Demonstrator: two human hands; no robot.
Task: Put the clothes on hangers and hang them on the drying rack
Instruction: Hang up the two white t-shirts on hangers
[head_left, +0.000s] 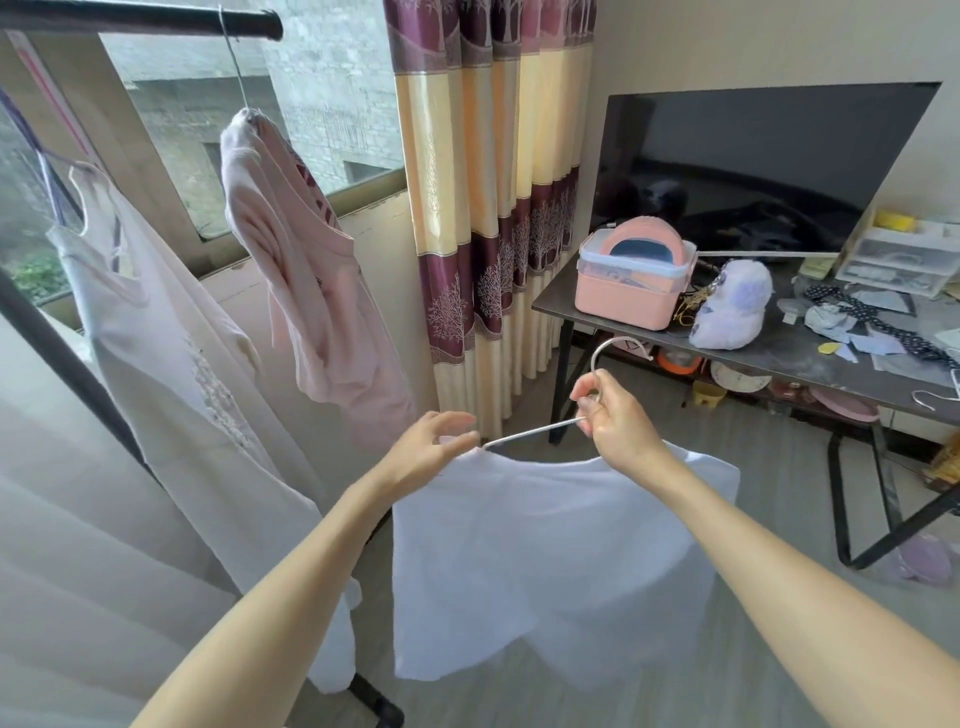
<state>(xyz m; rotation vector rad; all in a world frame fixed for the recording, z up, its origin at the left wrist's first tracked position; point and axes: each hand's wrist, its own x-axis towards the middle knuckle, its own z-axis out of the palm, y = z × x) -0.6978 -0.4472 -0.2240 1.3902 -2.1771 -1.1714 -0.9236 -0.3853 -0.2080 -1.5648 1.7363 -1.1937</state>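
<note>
Head view: a white T-shirt (545, 561) hangs in mid-air in front of the person, draped on a metal wire hanger (540, 428) whose open hook curves up above the right hand. The right hand (610, 415) is clenched around the hanger's neck just below the hook, with the shirt's collar edge passing under its wrist. The left hand (436, 439) pinches the shirt's shoulder fabric between thumb and fingertips, right where the hanger's bare arm enters the cloth. To the left stands the drying rack (140, 21), its black top bar crossing the upper left corner and a slanted black leg running down to the floor. Two garments hang from that bar: a pink top (311, 291) on a thin wire hanger, and, further left, a pale sleeveless dress (171, 364) on a purple hanger. Behind them are a window and a curtain (488, 208) banded in purple and cream. On the right is a dark desk (779, 358) on black legs. Near its left edge sits a pink storage box (631, 275) with a clear lid, and just beside that a fluffy lilac plush item (730, 306). Fabric scraps, a polka-dot strip and clear drawers lie toward the desk's right end, and another wire hanger (937, 397) rests at its front edge. A dark television screen (769, 156) leans against the wall behind the desk.
</note>
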